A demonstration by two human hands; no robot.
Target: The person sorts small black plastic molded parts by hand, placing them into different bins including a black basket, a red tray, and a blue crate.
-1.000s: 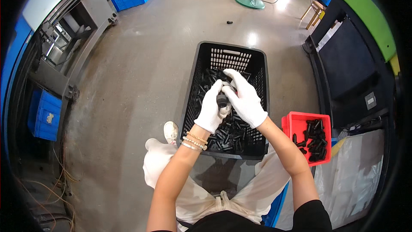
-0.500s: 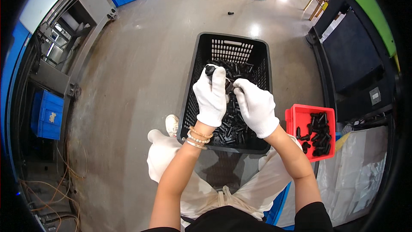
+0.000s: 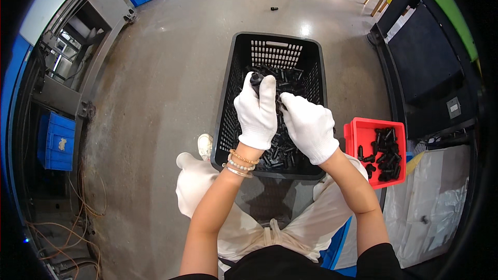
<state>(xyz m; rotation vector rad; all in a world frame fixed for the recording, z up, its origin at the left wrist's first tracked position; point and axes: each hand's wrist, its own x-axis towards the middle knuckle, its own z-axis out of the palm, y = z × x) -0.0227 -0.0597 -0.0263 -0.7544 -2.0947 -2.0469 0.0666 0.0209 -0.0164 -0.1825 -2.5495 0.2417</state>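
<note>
Above the black crate [image 3: 321, 119], your left hand [image 3: 257, 114] is closed round one black part [image 3: 256, 79], its end showing past the fingertips. Your right hand [image 3: 309, 127] sits just beside it, loosely curled, palm down; cannot tell whether it holds anything. Half a second ago the hands stood slightly farther apart. Count: one black crate of loose parts, one red bin [image 3: 358, 137] at your right, two blue crates [image 3: 54, 142] on the floor.

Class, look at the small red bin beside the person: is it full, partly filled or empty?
Partly filled: black parts cover the red bin floor, below its rim.
</note>
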